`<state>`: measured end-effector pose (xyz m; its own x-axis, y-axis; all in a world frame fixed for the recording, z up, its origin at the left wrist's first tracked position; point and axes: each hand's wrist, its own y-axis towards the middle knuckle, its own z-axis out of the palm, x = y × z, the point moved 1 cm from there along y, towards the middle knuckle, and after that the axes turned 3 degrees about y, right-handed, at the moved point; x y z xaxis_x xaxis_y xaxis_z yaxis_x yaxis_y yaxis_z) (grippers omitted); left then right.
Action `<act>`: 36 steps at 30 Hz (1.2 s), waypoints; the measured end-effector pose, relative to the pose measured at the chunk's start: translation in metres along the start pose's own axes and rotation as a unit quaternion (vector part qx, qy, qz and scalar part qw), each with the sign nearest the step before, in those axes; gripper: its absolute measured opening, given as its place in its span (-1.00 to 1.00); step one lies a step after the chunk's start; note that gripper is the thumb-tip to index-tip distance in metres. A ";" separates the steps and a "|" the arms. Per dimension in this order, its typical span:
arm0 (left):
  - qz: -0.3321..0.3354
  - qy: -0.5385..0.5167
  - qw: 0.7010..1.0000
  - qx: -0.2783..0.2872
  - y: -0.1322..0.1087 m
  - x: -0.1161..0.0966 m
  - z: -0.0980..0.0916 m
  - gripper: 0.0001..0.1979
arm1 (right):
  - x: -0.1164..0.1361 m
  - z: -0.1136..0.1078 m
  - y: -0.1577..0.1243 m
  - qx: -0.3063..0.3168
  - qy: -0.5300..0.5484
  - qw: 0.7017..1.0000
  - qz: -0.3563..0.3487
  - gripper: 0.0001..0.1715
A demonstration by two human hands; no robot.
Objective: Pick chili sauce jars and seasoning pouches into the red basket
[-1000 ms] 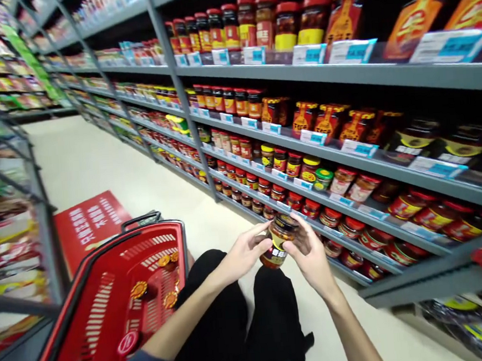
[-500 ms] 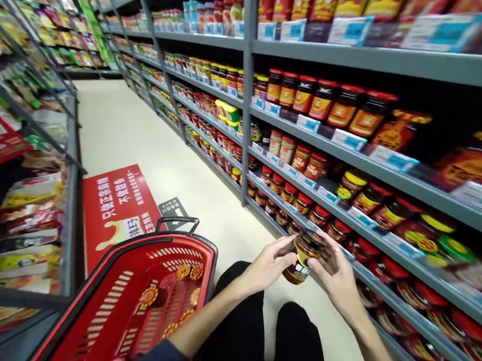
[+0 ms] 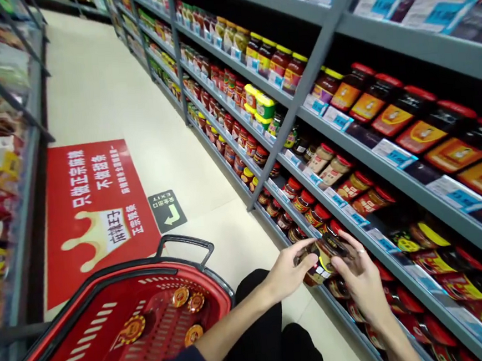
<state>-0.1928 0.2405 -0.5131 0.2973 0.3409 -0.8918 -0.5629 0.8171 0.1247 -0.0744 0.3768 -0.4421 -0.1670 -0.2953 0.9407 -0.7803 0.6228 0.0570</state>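
A dark glass jar (image 3: 323, 258) with a black lid and a yellow-and-black label is held tilted between both hands, close to the lower shelves. My left hand (image 3: 292, 271) grips its left side, thumb across the front. On the other side my right hand (image 3: 359, 271), with a ring on one finger, closes round the jar near the lid. The red shopping basket (image 3: 85, 320) stands at my left, and several round orange-and-gold lids (image 3: 180, 296) show inside it. My left forearm hides part of the basket.
Grey shelving (image 3: 322, 46) full of jars runs along the right side. Packets lie on a rack (image 3: 16, 181) at the left. Between them, the pale aisle floor bears a red floor poster (image 3: 92, 203) and a dark exit sign (image 3: 167, 210).
The view has swung down and to the right, so the basket and poster show differently. Both hands still hold the jar, which now appears nearer the shelf and more tilted.
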 end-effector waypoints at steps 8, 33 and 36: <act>0.026 -0.042 0.996 -0.073 0.019 -0.005 -0.047 -0.30 | 0.044 0.046 0.088 -0.003 -0.076 0.989 -0.123 -0.42; -0.121 0.679 0.720 -0.082 -0.057 0.087 -0.159 -0.65 | 0.031 0.126 0.326 -0.146 -0.325 0.854 -0.379 -0.38; -0.116 0.682 0.718 -0.077 -0.057 0.085 -0.158 -0.66 | 0.026 0.128 0.334 -0.156 -0.329 0.858 -0.364 -0.39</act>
<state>-0.2574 0.1494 -0.6647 -0.5752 -0.6546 -0.4905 -0.7305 0.6809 -0.0520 -0.4169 0.4843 -0.4412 -0.0879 -0.9685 0.2330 -0.6405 0.2341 0.7314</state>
